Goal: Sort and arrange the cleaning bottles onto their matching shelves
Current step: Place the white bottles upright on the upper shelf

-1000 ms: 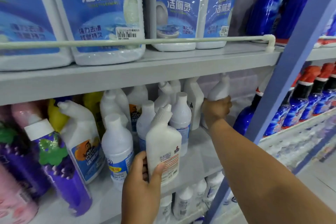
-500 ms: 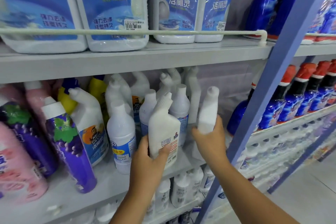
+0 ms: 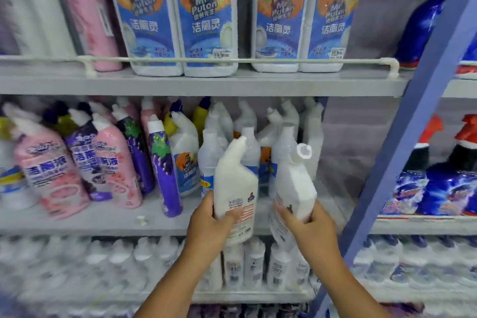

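My left hand grips a white angled-neck cleaner bottle by its base, upright, in front of the middle shelf. A second white bottle sits in my right hand, tilted to the right with its cap toward me. Both bottles are held off the shelf edge, side by side. Behind them stand more white bottles on the middle shelf. Pink bottles and purple bottles fill that shelf's left part.
Large blue-label jugs stand on the upper shelf behind a white rail. A blue upright post rises at the right, with dark blue red-capped bottles beyond it. The lower shelf holds rows of white bottles.
My right hand has pulled its white bottle out from the back of the shelf toward me and tilted it. The view has dropped and shifted left; my left hand still holds its bottle.
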